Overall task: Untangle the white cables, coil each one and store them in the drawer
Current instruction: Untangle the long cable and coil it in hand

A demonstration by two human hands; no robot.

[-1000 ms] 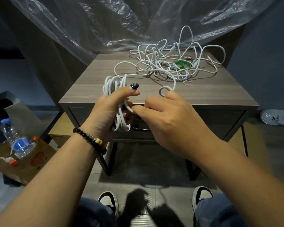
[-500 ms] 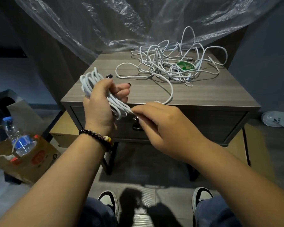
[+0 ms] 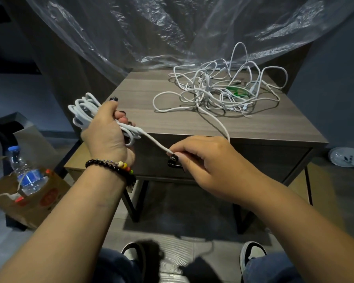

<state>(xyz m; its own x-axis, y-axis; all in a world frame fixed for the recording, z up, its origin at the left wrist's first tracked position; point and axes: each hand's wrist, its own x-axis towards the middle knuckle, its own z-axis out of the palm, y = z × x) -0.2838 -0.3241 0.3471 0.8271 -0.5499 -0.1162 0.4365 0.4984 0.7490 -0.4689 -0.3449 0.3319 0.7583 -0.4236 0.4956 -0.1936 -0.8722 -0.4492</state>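
My left hand (image 3: 105,129) grips a coil of white cable (image 3: 82,110), held left of the grey wooden nightstand (image 3: 172,123). From the coil a strand runs down to my right hand (image 3: 200,160), which pinches the same cable in front of the closed drawer (image 3: 264,160), near its dark handle (image 3: 173,164). Beyond my right hand the cable climbs over the table edge into a tangled pile of white cables (image 3: 219,88) at the back of the tabletop. Something green (image 3: 236,91) lies inside the tangle.
A paper bag (image 3: 27,199) with a water bottle (image 3: 25,172) stands on the floor at the left. Clear plastic sheeting (image 3: 172,27) hangs behind the nightstand. A cardboard box (image 3: 76,168) sits under the left side. My shoes (image 3: 252,252) are below the nightstand's front.
My left hand has swung the coil up and out to the left. My right hand has slid along the cable, away from the coil, drawing a straight stretch between the hands.
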